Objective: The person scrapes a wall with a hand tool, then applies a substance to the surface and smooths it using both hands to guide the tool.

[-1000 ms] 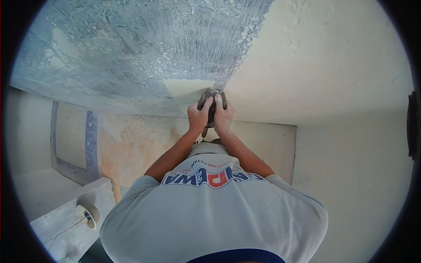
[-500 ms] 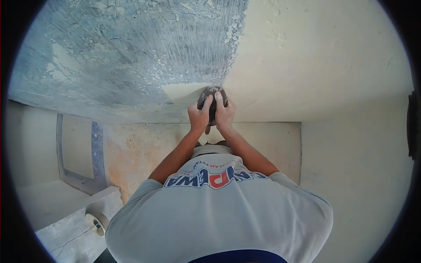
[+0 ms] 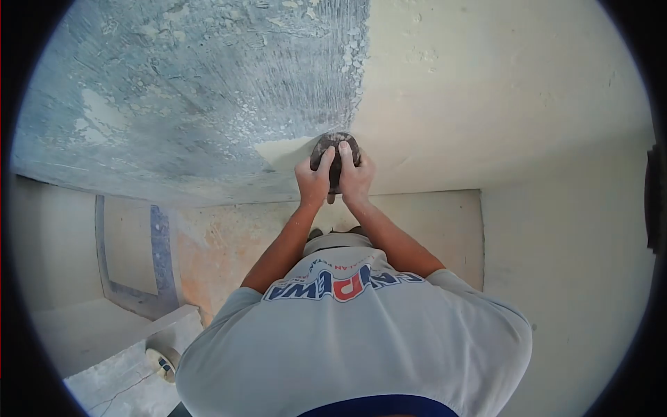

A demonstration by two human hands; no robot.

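Note:
Both of my hands grip a dark, rounded hand tool (image 3: pixel 336 141) with pale dust on its front end. My left hand (image 3: pixel 313 181) is wrapped round its left side and my right hand (image 3: pixel 357 182) round its right, with both thumbs lying along the top. A short brown stub sticks out toward me below the hands. The tool's front end is right at the wall (image 3: pixel 472 90), at the lower edge of a rough blue-grey area (image 3: pixel 208 83) with flaking pale spots. A smooth cream patch (image 3: pixel 281 149) lies just left of the tool. Its underside is hidden.
Smooth cream wall extends to the right and meets a side wall (image 3: pixel 549 278). Below is a stained floor (image 3: pixel 229 243). At lower left, a blue-edged panel (image 3: pixel 165 257) and a round pale container (image 3: pixel 161 364) on a cracked grey ledge (image 3: pixel 114 389) are visible.
The view has shifted slightly, so the blue-grey area sits further left and the ledge lower. The tool's front end shows a little higher; both hands keep their hold on it.

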